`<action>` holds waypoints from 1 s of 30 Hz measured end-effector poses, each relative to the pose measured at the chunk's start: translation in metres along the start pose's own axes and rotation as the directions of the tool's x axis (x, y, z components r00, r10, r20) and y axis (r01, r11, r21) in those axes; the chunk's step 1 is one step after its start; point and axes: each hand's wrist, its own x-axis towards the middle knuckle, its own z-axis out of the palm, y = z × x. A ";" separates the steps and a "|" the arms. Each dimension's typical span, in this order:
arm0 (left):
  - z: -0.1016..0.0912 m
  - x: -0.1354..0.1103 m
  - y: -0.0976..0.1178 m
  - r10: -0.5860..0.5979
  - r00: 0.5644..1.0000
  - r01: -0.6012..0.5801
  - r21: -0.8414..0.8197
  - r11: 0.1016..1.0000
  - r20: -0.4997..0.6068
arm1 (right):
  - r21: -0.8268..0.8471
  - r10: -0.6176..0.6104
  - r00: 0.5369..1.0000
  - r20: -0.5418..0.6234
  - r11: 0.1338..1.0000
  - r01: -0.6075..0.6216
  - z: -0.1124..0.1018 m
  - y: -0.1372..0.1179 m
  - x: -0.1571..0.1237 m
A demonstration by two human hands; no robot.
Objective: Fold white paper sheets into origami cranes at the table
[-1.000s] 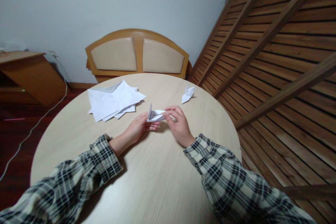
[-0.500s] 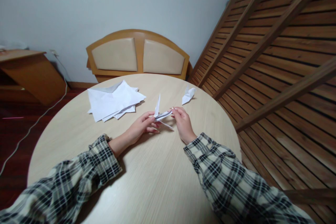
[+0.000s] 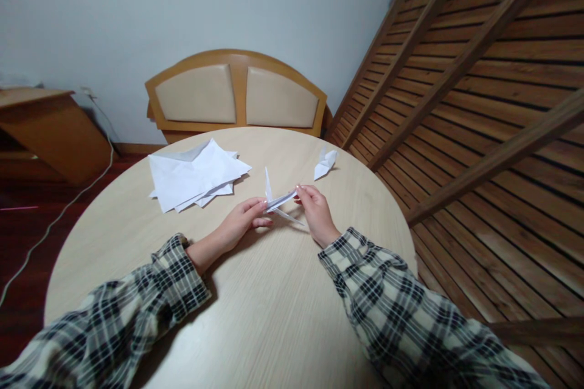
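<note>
While pinching folded paper (image 3: 280, 200) at both ends with left hand (image 3: 241, 222) and right hand (image 3: 314, 209) just above tabletop (image 3: 274, 316), nearer far edge, treat as light, flimsy, crease-prone: hold by layered tips, not upright flap (image 3: 267, 185).

Long plaid flannel sleeves (image 3: 137, 310), cream, grey and black, buttoned cuffs

Two hands (image 3: 237, 226) (image 3: 318, 216), two folded paper pieces (image 3: 279, 199) (image 3: 325, 164), one sheet pile (image 3: 194, 179), one table (image 3: 274, 316), one chair (image 3: 237, 94).
</note>
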 end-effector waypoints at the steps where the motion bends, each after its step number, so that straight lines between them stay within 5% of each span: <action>1: 0.000 0.000 0.000 0.001 1.000 -0.001 -0.006 1.000 -0.003 | -0.022 -0.006 1.000 0.006 1.000 0.006 0.000 0.001 0.000; 6: 0.000 0.003 -0.001 0.025 0.996 -0.029 -0.047 0.998 -0.085 | -0.232 -0.196 0.977 -0.085 0.958 0.172 -0.003 -0.006 -0.001; 9: 0.001 0.004 0.000 0.028 0.990 -0.041 -0.096 0.995 -0.137 | -0.427 -0.458 0.885 -0.088 0.820 0.382 -0.005 -0.022 -0.007; 12: 0.001 0.005 0.000 0.038 0.987 -0.058 -0.125 0.990 -0.157 | -0.548 -0.554 0.821 0.139 0.648 0.530 -0.002 -0.035 -0.015; 15: 0.001 0.005 -0.001 0.063 0.984 -0.084 -0.121 0.989 -0.168 | -0.574 -0.480 0.794 0.372 0.553 0.604 0.003 -0.038 -0.022; 19: 0.000 0.004 -0.001 0.104 0.982 -0.115 -0.068 0.991 -0.155 | -0.561 -0.386 0.800 0.459 0.572 0.598 0.008 -0.034 -0.024; 30: 0.002 0.000 0.008 0.291 0.953 -0.250 0.321 0.913 -0.084 | -0.499 -0.353 0.892 0.283 0.740 0.451 0.008 -0.033 -0.022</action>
